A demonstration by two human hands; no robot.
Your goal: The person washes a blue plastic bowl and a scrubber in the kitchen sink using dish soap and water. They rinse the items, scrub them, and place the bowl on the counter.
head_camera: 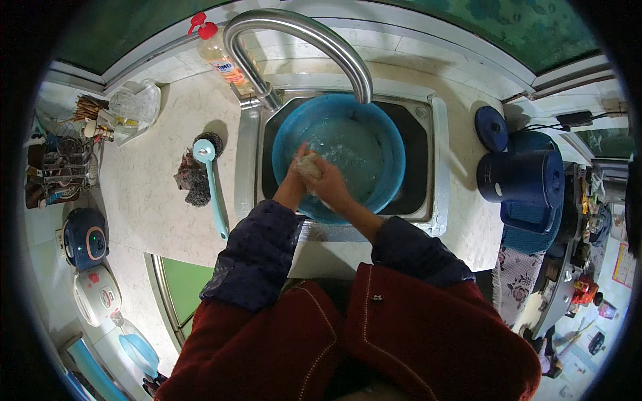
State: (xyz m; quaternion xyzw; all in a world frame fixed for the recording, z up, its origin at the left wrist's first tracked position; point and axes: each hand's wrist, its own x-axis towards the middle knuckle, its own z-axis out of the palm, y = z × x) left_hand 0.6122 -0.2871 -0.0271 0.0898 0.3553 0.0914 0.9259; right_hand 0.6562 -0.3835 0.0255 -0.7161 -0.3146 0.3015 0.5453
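Note:
Over a blue plastic basin [394, 150] of cloudy, bubbly water, my left hand [292, 185] and my right hand [332, 184] meet around a small wadded beige cloth [309, 167]. Both hands press it between them, above the basin's near left part. The fingers of my left hand are partly hidden behind the cloth. The basin sits in a stainless steel sink [424, 195]. A curved steel faucet [306, 22] arches over the basin's far side, and no stream of water shows at its spout.
On the left counter [145, 190] lie a light-blue-handled brush [213, 195] and dark scouring pads [197, 188]. A red-pump detergent bottle [225, 62] stands behind the faucet. Glasses on a tray [133, 108] are far left. A dark blue kettle [521, 178] stands right of the sink.

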